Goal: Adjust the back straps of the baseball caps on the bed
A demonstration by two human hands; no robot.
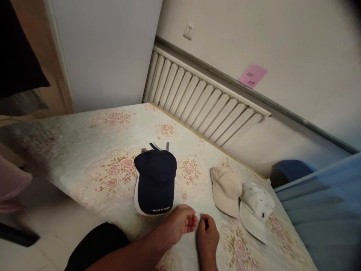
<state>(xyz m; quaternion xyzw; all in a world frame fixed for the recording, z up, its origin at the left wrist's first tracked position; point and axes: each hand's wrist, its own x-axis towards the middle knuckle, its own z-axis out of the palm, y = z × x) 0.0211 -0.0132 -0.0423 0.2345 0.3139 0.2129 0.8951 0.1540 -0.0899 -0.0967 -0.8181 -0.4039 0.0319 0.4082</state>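
Note:
A navy cap (pixel 155 177) lies on the flowered mattress (pixel 84 150), stacked over a white cap whose brim edge (pixel 136 201) shows under it. To the right lie a beige cap (pixel 226 188) and a white cap (pixel 257 209), overlapping. My left hand (pixel 180 222) rests just below the navy cap's brim, fingers curled with nothing visible in them. My right hand (pixel 208 233) sits beside it, fingertips curled and nearly touching the left hand's, holding nothing I can see.
A white radiator (pixel 197 101) runs along the wall behind the mattress, with a socket (pixel 188 31) and a pink note (pixel 252 76) above. A blue object (pixel 293 169) and blue cloth (pixel 324 210) lie at right. Floor at left.

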